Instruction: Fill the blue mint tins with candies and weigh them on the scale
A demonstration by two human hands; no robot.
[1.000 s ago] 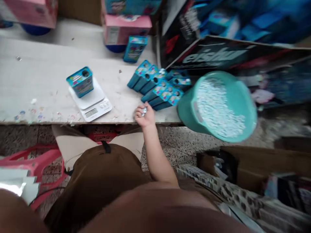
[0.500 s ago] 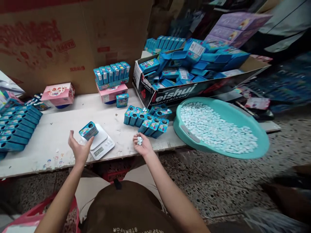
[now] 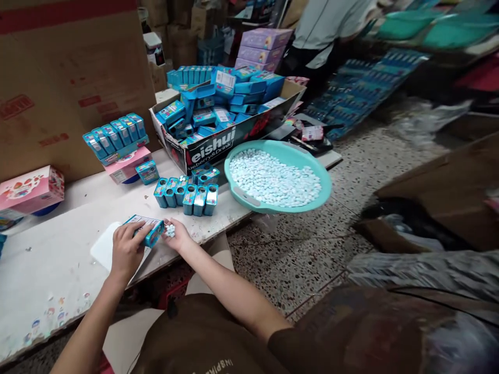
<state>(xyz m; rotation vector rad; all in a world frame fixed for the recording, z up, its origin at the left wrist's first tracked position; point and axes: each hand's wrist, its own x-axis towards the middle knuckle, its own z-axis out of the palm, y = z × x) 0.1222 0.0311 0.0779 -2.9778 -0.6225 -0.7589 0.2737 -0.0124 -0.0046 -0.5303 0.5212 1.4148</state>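
Observation:
My left hand grips a blue candy tin, tipped on its side above the white kitchen scale. The tin's end points toward my right hand, which is cupped around a few small white candies. Tin and right fingers are very close; I cannot tell whether they touch. Just beyond them on the table stand several upright blue tins with round holes in their tops. To their right sits a turquoise basin with many pale candies in it.
Behind the tins, a black-printed carton is heaped with blue tins. A pink box carries a row of tins, and another pink box is at left. The white table ends at its front edge. Someone in grey stands farther back.
The tin has been lifted off the scale and tilted over. My two hands have come together. The camera view has swung to the right.

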